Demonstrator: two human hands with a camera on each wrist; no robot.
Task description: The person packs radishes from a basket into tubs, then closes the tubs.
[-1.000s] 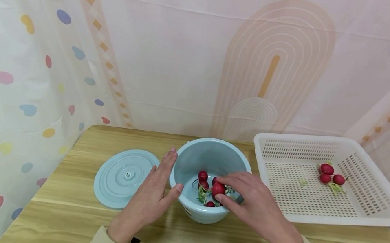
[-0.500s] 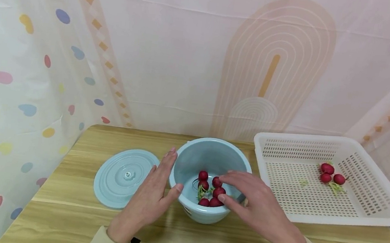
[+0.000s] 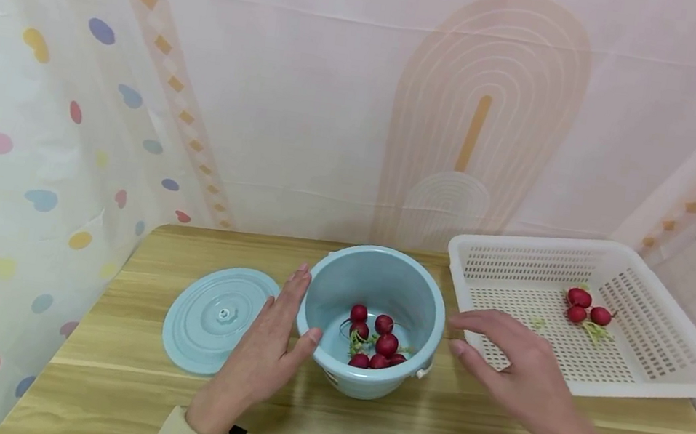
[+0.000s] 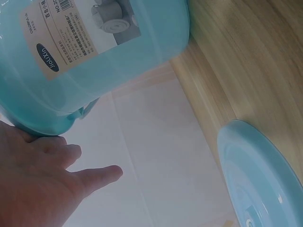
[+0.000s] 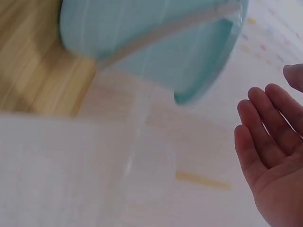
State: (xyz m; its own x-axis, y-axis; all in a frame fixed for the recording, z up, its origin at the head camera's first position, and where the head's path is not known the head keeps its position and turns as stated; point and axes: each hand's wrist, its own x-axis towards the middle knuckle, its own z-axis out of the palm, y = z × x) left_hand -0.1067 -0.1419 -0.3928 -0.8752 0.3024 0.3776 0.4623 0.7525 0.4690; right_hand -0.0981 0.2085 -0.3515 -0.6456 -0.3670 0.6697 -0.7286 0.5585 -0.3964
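Observation:
A light blue plastic bucket (image 3: 365, 388) stands upright on the table. Several red radishes (image 3: 387, 344) with green stems and thin roots lie at its bottom. Along the bucket's left rim rests my left hand (image 3: 264, 349), fingers straight and thumb spread; the left wrist view has the fingers right at the rim (image 4: 35, 132). My right hand (image 3: 522, 368) hovers between the bucket and a white perforated basket (image 3: 648, 397), its fingers loosely bent with nothing between them. In the basket lies a small group of radishes (image 3: 579, 297) with green stems.
A round blue lid (image 3: 201, 330) lies flat on the wooden table (image 3: 120, 392), left of the bucket. The bucket's pale handle (image 5: 165, 33) hangs down its side. Behind the table hangs a patterned curtain (image 3: 309, 109).
My right hand has let go of a radish inside the bucket, then come out over the rim and moved right toward the basket. The left hand has stayed at the rim.

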